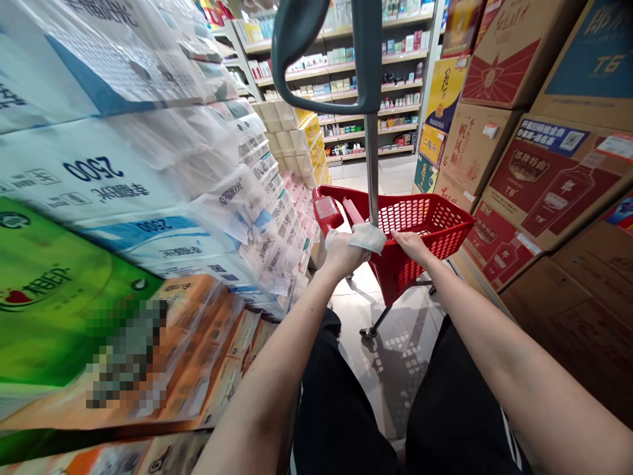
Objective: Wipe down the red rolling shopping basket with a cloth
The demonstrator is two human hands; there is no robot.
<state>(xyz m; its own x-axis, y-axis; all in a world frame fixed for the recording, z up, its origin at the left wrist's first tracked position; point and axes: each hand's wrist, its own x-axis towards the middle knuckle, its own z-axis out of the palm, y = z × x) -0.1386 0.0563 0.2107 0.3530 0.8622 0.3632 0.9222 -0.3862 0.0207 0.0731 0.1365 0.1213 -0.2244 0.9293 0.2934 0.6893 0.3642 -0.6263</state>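
Observation:
A red plastic shopping cart (pixel 420 264) stands right in front of me, with perforated sides and thin metal legs. Its grey handle (pixel 316 105) looms close to the camera at the top, on a metal pole (pixel 373 165). Near the cart's closest rim, my left hand (pixel 343 254) is closed around a crumpled white cloth (pixel 366 237) pressed against the red plastic. My right hand (pixel 409 244) grips the near rim just to the right, thumb on top. Its lower fingers are hidden.
Wrapped tissue packs (pixel 173 165) are stacked high close on the left, with a green pack (pixel 64 284) nearer me. Printed cardboard boxes (pixel 544 171) rise on the right. Shelves of small goods (pixel 395 86) close off the far end of the tiled floor (pixel 351 303).

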